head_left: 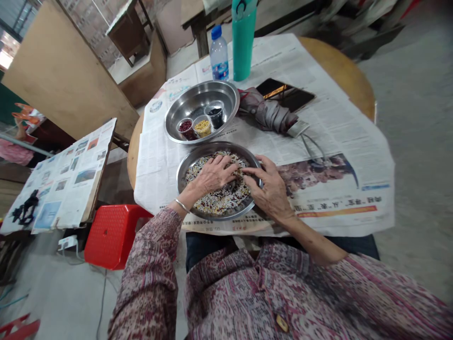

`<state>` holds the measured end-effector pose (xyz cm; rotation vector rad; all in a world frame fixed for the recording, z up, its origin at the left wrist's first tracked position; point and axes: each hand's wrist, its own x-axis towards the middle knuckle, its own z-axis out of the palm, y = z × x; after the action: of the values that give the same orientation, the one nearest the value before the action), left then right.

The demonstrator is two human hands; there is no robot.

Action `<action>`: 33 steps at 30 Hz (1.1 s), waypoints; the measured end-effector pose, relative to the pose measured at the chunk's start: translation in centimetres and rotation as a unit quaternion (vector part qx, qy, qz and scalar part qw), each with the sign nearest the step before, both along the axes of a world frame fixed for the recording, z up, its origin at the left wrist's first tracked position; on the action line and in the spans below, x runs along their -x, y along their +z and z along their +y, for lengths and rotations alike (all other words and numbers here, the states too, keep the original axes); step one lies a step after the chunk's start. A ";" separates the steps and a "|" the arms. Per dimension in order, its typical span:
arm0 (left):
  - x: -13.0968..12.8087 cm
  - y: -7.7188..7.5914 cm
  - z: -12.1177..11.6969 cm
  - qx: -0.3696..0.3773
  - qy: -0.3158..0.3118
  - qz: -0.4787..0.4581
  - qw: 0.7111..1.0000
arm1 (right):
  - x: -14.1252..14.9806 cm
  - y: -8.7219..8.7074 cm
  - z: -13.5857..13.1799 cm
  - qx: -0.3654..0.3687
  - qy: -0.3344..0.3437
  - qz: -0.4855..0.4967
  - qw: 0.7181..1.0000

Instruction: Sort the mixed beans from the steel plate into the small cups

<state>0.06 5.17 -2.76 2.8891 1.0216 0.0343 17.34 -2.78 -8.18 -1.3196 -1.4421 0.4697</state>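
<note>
Before me on the table is a steel bowl [181, 178] holding mixed grains and beans [215, 200], white, yellow, dark red and black. My left hand [215, 174] reaches into it from the left, fingers apart and tips down among the grains. Over the right rim comes my right hand [271, 190], thumb and fingers apart, tips above the mix; nothing shows in its grasp. Behind stands a larger steel basin [180, 106] with three clear cups: one of dark red beans [186, 128], one of yellow grains or beans [202, 127], one of black beans [215, 114].
Newspaper [339, 123] covers the round table [341, 71]. A water bottle [219, 54], a teal bottle [243, 42], a folded umbrella [267, 111] and a phone [286, 94] lie or stand beyond the bowls. At left are a red stool [111, 236] and another newspaper-covered table [71, 174].
</note>
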 end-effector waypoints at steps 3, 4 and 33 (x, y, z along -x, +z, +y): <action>0.8 0.4 0.8 -0.019 0.061 0.030 0.998 | 0.0 0.0 0.0 -0.001 -0.004 0.001 1.000; 1.2 0.6 0.9 -0.025 0.085 0.041 0.995 | 0.1 0.0 0.0 -0.002 -0.006 0.003 1.000; 1.6 1.2 -3.0 0.013 0.173 -0.120 0.977 | -0.2 0.1 -0.1 0.004 0.008 -0.005 1.000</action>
<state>-1.55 2.20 -1.55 2.5641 1.4425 0.3774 17.57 -2.88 -8.09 -1.3192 -1.4609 0.4806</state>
